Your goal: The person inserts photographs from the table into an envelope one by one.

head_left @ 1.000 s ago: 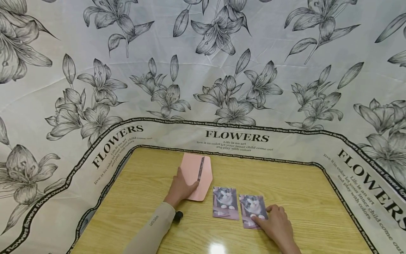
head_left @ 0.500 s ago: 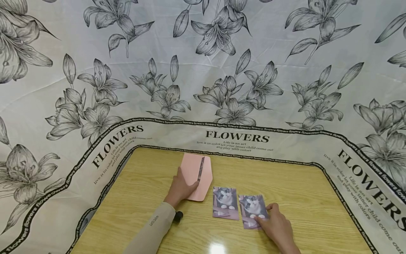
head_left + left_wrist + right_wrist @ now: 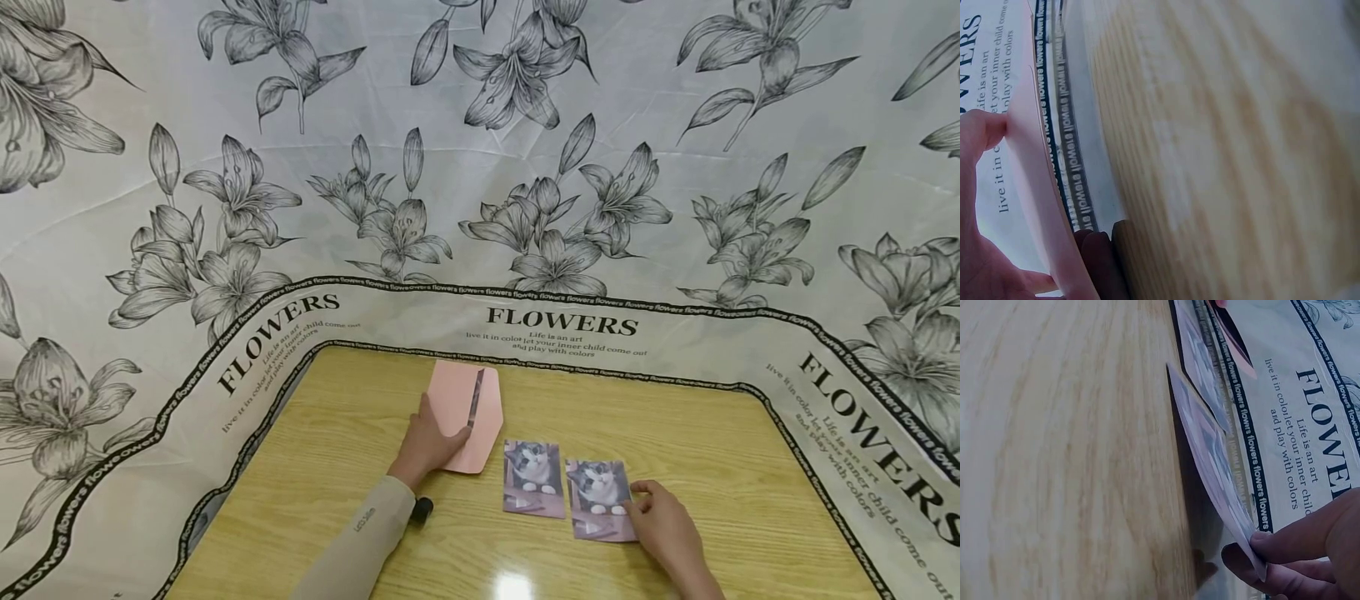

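Observation:
My left hand (image 3: 429,446) grips a pink envelope (image 3: 452,398) by its near part, fingers on both faces in the left wrist view. A dark strip (image 3: 476,400) shows across the envelope, by its flap. My right hand (image 3: 666,525) pinches the right edge of a cat photo card (image 3: 597,492) between thumb and fingers. In the right wrist view this card (image 3: 1213,459) slants, its gripped edge raised off the table. To its left lies a second card (image 3: 532,477) with the same cat picture, touched by neither hand.
The wood-grain table (image 3: 720,442) is ringed by a white cloth wall (image 3: 405,321) with lily prints and FLOWERS lettering. A small black object (image 3: 422,511) sits beside the left wrist. Light glares off the table (image 3: 514,586) at the front.
My right thumb has drawn back from the card's face to its right edge, and the hand has shifted slightly right. The left hand and envelope stay put.

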A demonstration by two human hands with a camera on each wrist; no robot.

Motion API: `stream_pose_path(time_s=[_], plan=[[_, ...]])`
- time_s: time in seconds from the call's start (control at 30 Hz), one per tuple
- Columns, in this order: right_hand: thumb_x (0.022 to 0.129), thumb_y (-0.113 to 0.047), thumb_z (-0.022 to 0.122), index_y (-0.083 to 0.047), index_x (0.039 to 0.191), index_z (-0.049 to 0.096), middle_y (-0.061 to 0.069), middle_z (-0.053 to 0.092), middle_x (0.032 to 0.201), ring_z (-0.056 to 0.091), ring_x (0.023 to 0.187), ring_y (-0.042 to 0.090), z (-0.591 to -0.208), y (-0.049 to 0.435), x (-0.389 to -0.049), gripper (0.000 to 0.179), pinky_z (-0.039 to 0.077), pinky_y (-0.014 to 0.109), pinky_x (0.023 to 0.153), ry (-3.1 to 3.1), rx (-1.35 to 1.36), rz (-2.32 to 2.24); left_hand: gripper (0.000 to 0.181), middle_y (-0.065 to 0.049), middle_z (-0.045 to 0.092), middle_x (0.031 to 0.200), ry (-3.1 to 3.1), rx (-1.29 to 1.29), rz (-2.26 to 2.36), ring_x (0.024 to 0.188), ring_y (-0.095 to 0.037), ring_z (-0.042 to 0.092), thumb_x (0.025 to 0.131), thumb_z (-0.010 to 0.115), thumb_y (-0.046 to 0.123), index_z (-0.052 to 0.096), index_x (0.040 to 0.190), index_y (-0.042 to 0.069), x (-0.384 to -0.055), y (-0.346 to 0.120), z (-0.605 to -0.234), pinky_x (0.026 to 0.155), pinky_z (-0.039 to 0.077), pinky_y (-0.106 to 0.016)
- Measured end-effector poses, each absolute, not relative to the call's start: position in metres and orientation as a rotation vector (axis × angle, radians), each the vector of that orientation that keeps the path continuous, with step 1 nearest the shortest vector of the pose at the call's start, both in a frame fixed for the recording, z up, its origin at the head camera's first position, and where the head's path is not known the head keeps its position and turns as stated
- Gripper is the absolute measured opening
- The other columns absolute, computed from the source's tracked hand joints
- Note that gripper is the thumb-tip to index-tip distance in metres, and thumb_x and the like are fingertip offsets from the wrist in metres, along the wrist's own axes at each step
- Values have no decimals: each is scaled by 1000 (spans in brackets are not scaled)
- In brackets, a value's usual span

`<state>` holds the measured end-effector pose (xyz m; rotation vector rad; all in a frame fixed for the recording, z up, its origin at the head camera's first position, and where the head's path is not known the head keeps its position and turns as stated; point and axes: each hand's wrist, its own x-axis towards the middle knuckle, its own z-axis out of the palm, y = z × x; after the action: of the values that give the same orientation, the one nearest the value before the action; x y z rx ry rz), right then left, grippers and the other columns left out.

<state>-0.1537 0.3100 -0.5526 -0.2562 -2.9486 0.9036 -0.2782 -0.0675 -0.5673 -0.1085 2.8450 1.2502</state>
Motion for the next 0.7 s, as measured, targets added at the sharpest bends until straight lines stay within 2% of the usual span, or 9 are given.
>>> stream_pose_path(time_s=[0.2, 0.37, 0.53, 0.7], plan=[[99, -18, 73, 5, 128, 69, 2, 78, 89, 64, 80, 16, -547, 313, -159, 37, 49, 39, 74, -2899, -231, 985, 120, -46, 30, 161, 2841, -107, 1247, 145, -57, 44, 92, 80, 52, 9, 170, -5, -279, -67, -567, 116, 43, -61], [102, -18, 72, 5, 134, 67, 2, 77, 90, 61, 77, 16, -540, 313, -164, 40, 45, 33, 69, -2858, -253, 1071, 120, -45, 30, 161, 2844, -107, 1245, 145, -57, 44, 92, 80, 53, 8, 170, -4, -280, -67, -568, 116, 44, -61], [104, -20, 71, 2, 137, 65, 2, 76, 89, 61, 77, 17, -536, 310, -168, 40, 44, 32, 68, -2799, -280, 1104, 121, -45, 28, 163, 2837, -111, 1242, 146, -57, 43, 92, 80, 53, 7, 170, -3, -280, -67, -569, 117, 42, -61], [105, -20, 70, -1, 140, 65, 2, 76, 88, 58, 71, 15, -536, 301, -174, 40, 42, 29, 60, -2710, -321, 1171, 120, -45, 27, 163, 2838, -108, 1241, 148, -58, 40, 92, 80, 52, 7, 170, -4, -280, -67, -568, 119, 40, -62]])
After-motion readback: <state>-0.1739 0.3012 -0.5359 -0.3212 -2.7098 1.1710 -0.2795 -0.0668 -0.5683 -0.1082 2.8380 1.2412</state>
